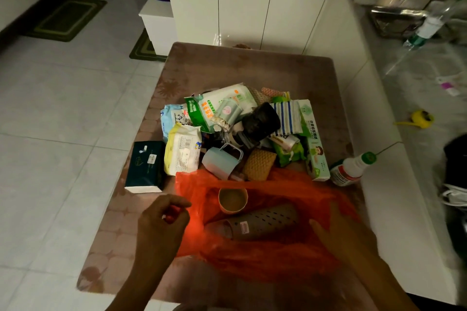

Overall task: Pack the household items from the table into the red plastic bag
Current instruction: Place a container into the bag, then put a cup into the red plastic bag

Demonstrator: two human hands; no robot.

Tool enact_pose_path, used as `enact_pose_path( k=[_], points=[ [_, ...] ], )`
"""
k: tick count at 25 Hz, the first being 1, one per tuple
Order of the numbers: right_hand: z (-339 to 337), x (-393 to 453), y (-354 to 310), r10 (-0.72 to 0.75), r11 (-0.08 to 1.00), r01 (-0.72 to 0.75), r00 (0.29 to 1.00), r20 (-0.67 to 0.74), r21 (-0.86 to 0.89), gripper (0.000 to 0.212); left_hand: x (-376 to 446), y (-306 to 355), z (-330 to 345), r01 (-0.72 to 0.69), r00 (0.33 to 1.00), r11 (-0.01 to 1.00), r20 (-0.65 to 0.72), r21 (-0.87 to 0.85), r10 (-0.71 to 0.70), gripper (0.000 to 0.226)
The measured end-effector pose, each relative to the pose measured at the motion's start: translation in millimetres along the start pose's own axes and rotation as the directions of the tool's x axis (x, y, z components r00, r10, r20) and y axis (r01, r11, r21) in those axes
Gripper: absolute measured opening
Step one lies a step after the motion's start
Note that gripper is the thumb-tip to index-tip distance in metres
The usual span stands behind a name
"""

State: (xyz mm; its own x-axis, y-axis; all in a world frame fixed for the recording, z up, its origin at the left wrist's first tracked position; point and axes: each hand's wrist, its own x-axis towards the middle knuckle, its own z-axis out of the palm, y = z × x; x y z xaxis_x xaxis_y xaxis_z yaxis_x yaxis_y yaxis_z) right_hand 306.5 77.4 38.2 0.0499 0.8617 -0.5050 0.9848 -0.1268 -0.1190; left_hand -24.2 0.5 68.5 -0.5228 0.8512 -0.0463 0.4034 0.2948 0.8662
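Tabletop: slipper [262,222] crosswise, toe rightward.

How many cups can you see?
3: an orange plastic cup inside the red plastic bag, a pale blue handled cup behind the bag, a green cup atop the pile. Others may be hidden.

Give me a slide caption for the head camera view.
Two hands hold open a red bag containing a cup and slipper.

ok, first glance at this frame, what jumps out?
The red plastic bag spread open at the table's near edge, with a tan cup and a grey slipper already inside. Behind it sits a heap of packets. The left hand pinches the bag's rim; the right hand lies flat on it.
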Motion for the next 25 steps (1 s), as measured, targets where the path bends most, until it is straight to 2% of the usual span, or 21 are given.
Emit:
enact_pose_path(
  k=[2,4,5,6,8,9,11,14,16,19,21,23,25],
  points=[
    [-16.2,-3.9,-14.7,-0.123,0.992,0.125,0.980,-0.158,0.002,0.048,-2.3,-5.5,6.3,-0.002,1.000,0.995,-0.020,0.102,0.005,0.048],
    [-25.2,2.8,-50.7,-0.298,0.932,0.351,0.886,-0.355,0.094,0.024,0.7,-4.7,2.4,-0.067,0.994,0.982,-0.072,0.175,0.080,0.045],
    [-25.1,12.2,-72.2,-0.362,0.889,0.440,0.843,-0.398,0.124,0.017,3.2,-3.1,-1.0,-0.129,0.985,0.965,-0.086,0.229,0.152,0.042],
    [-24.1,24.2,-95.2,-0.405,0.851,0.498,0.822,-0.400,0.164,0.016,4.9,0.8,-3.9,-0.198,0.970,0.932,-0.079,0.305,0.232,0.040],
    [-13.6,57.6,-135.8,-0.446,0.813,0.534,0.827,-0.342,0.231,0.026,6.3,9.6,-5.1,-0.313,0.935,0.817,0.006,0.485,0.354,0.041],
    [-4.6,79.1,-149.5,-0.441,0.813,0.518,0.846,-0.300,0.264,0.035,7.7,11.8,-3.4,-0.355,0.923,0.749,0.080,0.560,0.377,0.042],
    [11.7,115.1,-168.6,-0.343,0.871,0.380,0.924,-0.170,0.312,0.053,7.9,8.9,1.3,-0.430,0.902,0.655,0.269,0.622,0.337,0.042],
    [34.3,156.6,-187.7,-0.211,0.963,0.232,0.966,-0.152,0.139,0.064,13.6,-12.1,-2.3,-0.538,0.838,0.590,0.456,0.602,0.300,0.036],
    [33.9,164.6,-202.6,-0.204,0.956,0.226,0.970,-0.129,0.189,0.059,19.6,-23.6,-9.9,-0.543,0.832,0.584,0.479,0.603,0.280,0.033],
    [22.2,163.4,-206.2,-0.141,0.911,0.165,0.986,-0.091,0.377,0.030,23.8,-33.9,-10.7,-0.559,0.821,0.594,0.489,0.578,0.296,0.039],
    [10.0,157.6,-198.1,-0.069,0.820,0.084,0.996,-0.049,0.567,0.021,26.3,-38.0,-4.3,-0.570,0.808,0.613,0.507,0.548,0.298,0.046],
    [-6.9,145.0,-191.7,-0.022,0.592,-0.041,0.998,0.067,0.805,0.019,29.1,-40.3,1.8,-0.552,0.814,0.635,0.513,0.540,0.272,0.053],
    [-29.8,127.6,-187.0,-0.015,0.390,-0.143,0.987,0.162,0.910,0.017,30.9,-41.7,6.3,-0.542,0.817,0.656,0.513,0.525,0.264,0.057]
  ],
)
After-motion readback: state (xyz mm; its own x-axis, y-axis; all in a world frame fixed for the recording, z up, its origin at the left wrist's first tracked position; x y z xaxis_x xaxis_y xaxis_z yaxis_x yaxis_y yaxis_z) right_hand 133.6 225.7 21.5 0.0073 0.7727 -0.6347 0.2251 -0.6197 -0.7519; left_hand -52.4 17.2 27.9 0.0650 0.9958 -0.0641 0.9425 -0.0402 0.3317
